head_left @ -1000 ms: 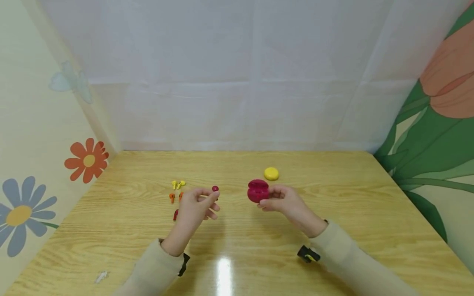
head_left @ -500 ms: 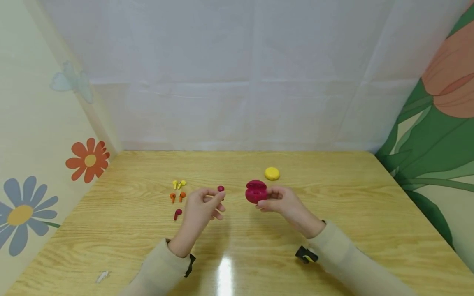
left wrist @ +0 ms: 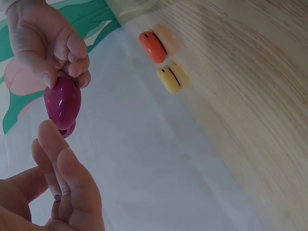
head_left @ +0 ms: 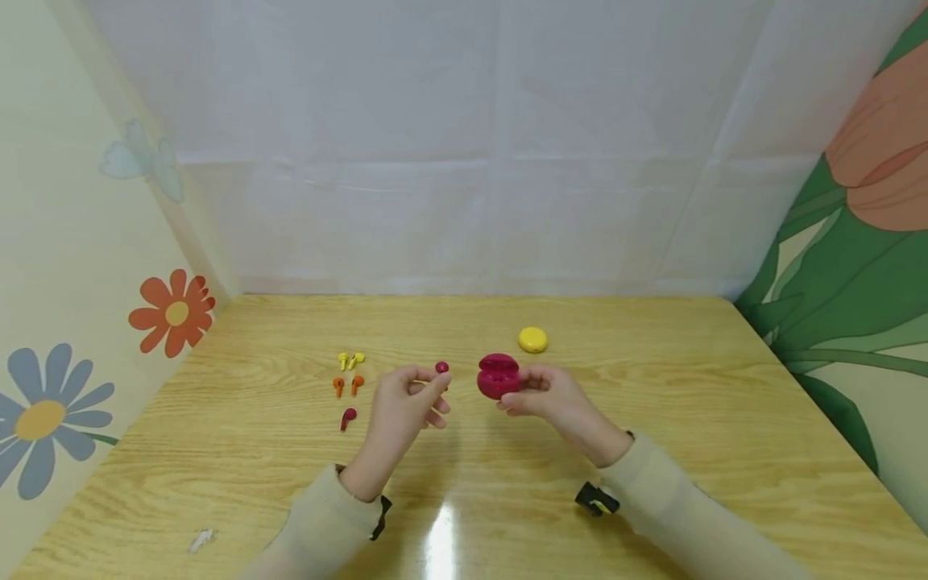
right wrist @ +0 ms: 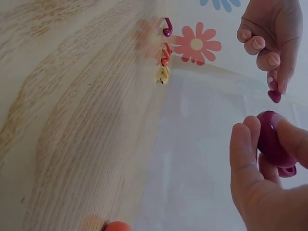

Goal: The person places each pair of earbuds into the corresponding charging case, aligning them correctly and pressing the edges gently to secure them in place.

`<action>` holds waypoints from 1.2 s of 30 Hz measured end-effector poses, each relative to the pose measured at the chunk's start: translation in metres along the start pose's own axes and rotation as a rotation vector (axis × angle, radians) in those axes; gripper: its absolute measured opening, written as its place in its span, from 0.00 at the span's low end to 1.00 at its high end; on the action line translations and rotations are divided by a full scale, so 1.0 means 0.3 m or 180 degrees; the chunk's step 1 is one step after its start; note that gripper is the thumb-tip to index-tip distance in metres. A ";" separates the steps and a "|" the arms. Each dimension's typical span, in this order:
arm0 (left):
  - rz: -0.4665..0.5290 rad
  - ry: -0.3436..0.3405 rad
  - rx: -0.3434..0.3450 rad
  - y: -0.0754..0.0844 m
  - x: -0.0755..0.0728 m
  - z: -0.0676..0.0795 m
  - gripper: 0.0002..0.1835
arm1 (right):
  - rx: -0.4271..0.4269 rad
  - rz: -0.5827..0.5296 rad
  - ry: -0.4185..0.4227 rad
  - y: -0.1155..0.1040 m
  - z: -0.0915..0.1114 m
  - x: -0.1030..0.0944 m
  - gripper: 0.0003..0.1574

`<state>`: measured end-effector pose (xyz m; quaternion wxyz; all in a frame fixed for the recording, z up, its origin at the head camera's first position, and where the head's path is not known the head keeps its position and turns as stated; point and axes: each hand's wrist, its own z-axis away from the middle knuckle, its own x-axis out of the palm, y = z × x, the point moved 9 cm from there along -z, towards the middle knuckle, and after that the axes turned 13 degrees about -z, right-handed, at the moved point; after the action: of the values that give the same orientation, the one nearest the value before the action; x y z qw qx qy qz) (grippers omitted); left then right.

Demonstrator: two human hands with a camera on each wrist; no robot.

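My left hand (head_left: 406, 407) pinches a dark magenta earbud (head_left: 441, 367) between thumb and fingertips, its round head up, above the table. To the right of it, my right hand (head_left: 561, 403) grips a magenta earbud charging case (head_left: 498, 383) by its side; the lid stands raised. A short gap separates the earbud from the case, as the right wrist view also shows with the earbud (right wrist: 274, 95) just beyond the case (right wrist: 274, 139). Fingers hide the held earbud in the left wrist view. A matching magenta earbud (head_left: 349, 418) lies on the table left of my left hand.
Two orange earbuds (head_left: 338, 387) and two yellow earbuds (head_left: 344, 361) lie on the wooden table (head_left: 290, 483) at left. Behind my right hand sits a yellow case (head_left: 532, 340); an orange case (left wrist: 153, 47) shows beside it in the left wrist view. A white sheet (head_left: 464, 161) hangs behind.
My left hand has moved right with the earbud, uncovering the orange and magenta earbuds on the table. My right hand and the case have shifted slightly left, narrowing the gap.
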<state>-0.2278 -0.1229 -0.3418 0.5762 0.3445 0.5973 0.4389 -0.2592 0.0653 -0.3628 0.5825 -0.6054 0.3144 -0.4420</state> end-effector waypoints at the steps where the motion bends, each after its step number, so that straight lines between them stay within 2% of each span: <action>1: 0.0005 -0.0005 0.0009 0.000 0.002 -0.001 0.09 | 0.0001 0.0009 -0.0001 0.000 0.000 0.001 0.15; 26: 0.0281 -0.0174 0.0234 0.047 0.095 0.007 0.11 | -0.0001 -0.0036 -0.0043 -0.006 0.009 0.018 0.12; 36: 0.0461 -0.0058 0.0342 0.080 0.112 0.010 0.12 | 0.0020 -0.0017 0.0032 -0.006 0.010 0.018 0.13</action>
<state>-0.2305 -0.0827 -0.3325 0.5290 0.4211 0.5883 0.4436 -0.2545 0.0621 -0.3600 0.5816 -0.6022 0.3143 -0.4477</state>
